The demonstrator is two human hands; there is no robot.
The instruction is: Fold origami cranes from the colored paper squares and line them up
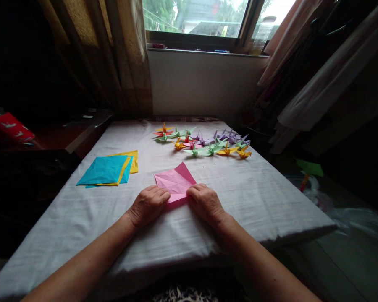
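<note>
A pink sheet of origami paper with crease lines lies in front of me on the white-clothed table. Its near edge is turned up, and one far corner stands slightly raised. My left hand pinches the paper's near left part, fingers curled. On the near right, my right hand grips the edge between thumb and fingers. Both thumbs are mostly hidden. To the left rests a small stack of blue and yellow paper squares.
Several folded paper cranes in green, purple, orange, pink and red stand at the table's far side. A dark side table with a red container is at left. Clear plastic bags lie beyond the right edge. A window is behind.
</note>
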